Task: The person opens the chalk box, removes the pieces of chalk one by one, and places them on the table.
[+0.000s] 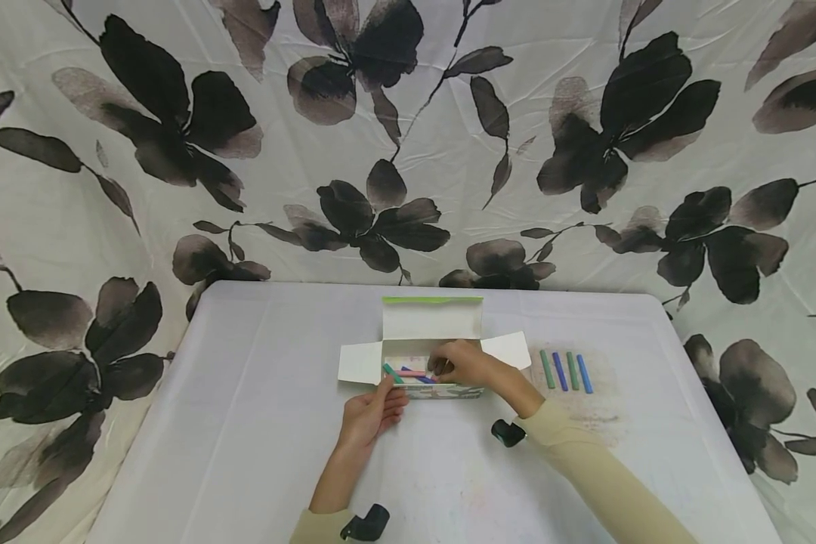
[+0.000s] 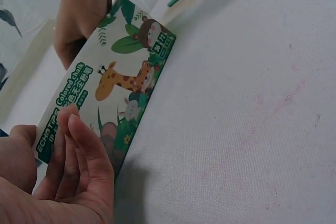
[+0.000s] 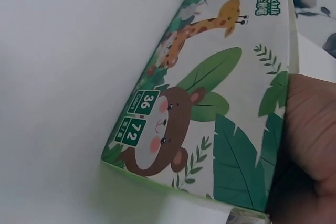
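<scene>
An open white cardboard box of colored chalk (image 1: 459, 392) stands on the table, its printed front showing a giraffe and a bear in both wrist views. My left hand (image 1: 369, 417) holds the box at its front left corner, thumb up at the rim and fingers against the printed front (image 2: 113, 51). Over the right part of the box, my right hand (image 1: 464, 364) reaches down inside with bent fingers. Its fingertips are hidden by the box wall in the right wrist view, so I cannot tell whether they pinch a chalk. Beside them lie a teal chalk (image 1: 392, 372), a pink chalk (image 1: 410, 373) and a purple chalk.
Several chalk sticks, green and blue, stand in a row on the table (image 1: 572, 370) right of the box. Box flaps spread to the left (image 1: 360, 363), right and back. Faint chalk dust marks the white tablecloth (image 1: 245, 423). A floral curtain (image 1: 483, 151) hangs behind.
</scene>
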`<state>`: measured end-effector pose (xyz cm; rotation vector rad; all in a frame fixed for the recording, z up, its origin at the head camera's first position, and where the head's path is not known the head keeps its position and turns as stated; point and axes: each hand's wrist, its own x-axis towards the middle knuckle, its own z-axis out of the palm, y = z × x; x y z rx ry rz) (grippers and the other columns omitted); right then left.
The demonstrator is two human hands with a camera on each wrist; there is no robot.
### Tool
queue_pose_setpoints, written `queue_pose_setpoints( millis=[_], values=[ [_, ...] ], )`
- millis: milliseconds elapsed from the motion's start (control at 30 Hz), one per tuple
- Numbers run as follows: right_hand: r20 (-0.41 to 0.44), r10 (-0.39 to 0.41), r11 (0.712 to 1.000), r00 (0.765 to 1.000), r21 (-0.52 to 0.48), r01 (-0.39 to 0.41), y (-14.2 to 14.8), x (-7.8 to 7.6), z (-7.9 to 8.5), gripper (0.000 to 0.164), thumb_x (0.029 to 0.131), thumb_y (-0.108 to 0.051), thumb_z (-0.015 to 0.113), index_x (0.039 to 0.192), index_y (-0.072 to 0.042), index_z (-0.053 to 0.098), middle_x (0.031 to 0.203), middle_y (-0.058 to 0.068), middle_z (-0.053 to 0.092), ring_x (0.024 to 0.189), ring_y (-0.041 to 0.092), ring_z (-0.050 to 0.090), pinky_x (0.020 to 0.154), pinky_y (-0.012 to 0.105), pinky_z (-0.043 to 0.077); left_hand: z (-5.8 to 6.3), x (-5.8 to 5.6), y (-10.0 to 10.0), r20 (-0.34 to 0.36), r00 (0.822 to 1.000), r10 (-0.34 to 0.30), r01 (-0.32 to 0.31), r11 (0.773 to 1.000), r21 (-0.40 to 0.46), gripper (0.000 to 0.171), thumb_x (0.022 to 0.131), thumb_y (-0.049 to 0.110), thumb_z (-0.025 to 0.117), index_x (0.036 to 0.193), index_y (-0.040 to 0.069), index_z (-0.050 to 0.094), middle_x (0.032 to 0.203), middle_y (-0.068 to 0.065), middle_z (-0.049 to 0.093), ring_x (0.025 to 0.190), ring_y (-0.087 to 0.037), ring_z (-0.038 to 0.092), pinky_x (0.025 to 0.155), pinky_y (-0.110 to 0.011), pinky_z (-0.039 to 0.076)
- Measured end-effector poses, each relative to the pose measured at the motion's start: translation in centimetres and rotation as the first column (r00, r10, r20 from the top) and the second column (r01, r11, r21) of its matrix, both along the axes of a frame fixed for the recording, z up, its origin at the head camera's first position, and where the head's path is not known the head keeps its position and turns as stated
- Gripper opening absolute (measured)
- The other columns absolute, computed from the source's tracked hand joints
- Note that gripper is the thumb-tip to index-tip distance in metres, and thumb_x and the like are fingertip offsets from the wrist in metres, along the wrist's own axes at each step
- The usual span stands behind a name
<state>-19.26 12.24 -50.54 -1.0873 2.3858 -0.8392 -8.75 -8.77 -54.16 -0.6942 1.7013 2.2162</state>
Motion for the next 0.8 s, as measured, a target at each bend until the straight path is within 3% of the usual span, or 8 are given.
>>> queue_pose_setpoints(
  millis=[400,567,800],
  values=[
    [0.036,-0.020,0.995,0.999,0.094,0.017,-0.7,-0.1,0.1,0.007,0.090,0.006,0.075,0.096,0.003,0.073,0.091,0.012,0.072,0.082,0.021,0.068,0.071,0.019,0.055,-0.1,-0.1,0.3,-0.002,1.000,0.015,-0.015,1.000,-0.004,0.051,0.103,0.037,0.065,0.110,-0.013,0.070,0.084,-0.007,0.076,0.069,-0.008,0.069,0.064,-0.018,0.058],
    [0.029,0.011,0.998,1.000,0.057,-0.013,-0.3,-0.4,0.4,0.003,0.093,0.002,0.074,0.096,0.002,0.074,0.091,0.010,0.072,0.081,0.015,0.066,0.072,0.020,0.055,0.0,0.1,0.2,-0.004,1.000,0.009,-0.009,1.000,-0.004,0.052,0.103,0.038,0.065,0.110,-0.013,0.070,0.086,-0.007,0.076,0.071,-0.009,0.070,0.065,-0.018,0.058],
    [-0.016,-0.004,0.998,1.000,-0.059,0.003,0.7,-0.6,0.5,0.005,0.097,-0.002,0.070,0.100,0.002,0.073,0.091,0.007,0.073,0.083,0.012,0.067,0.075,0.025,0.057,0.1,0.1,0.0,-0.006,1.000,0.009,-0.009,1.000,0.002,0.052,0.103,0.039,0.065,0.111,-0.012,0.070,0.086,-0.006,0.076,0.070,-0.008,0.069,0.064,-0.018,0.058]
  ],
)
